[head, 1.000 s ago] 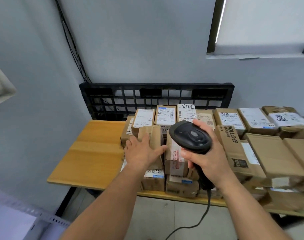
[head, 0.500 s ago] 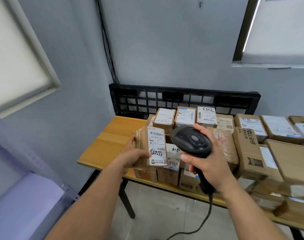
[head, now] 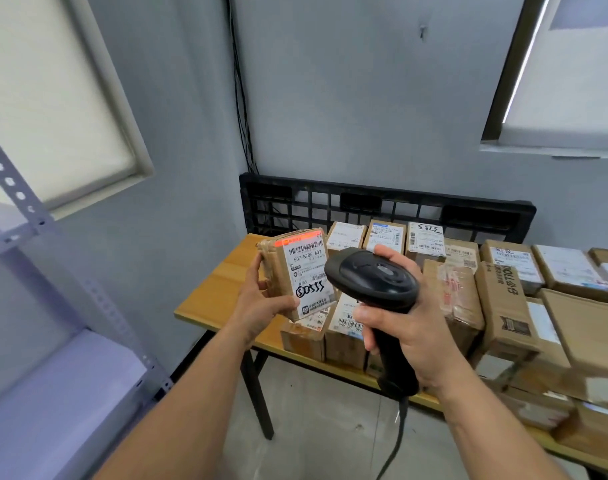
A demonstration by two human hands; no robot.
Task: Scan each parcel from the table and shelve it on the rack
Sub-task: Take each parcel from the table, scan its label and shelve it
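One crinkly cardboard parcel [head: 302,275], rounded blk scanner [head: 373,280]

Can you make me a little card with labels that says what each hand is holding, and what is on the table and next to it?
left hand: grips a small cardboard parcel, lifted off the table
label: white, faces the scanner, red-orange glow along its top edge
right hand: grips a black barcode scanner by its handle
wooden table: many more cardboard parcels piled on it
grey metal rack: on the left
black plastic pallet: stands behind the table, by the wall
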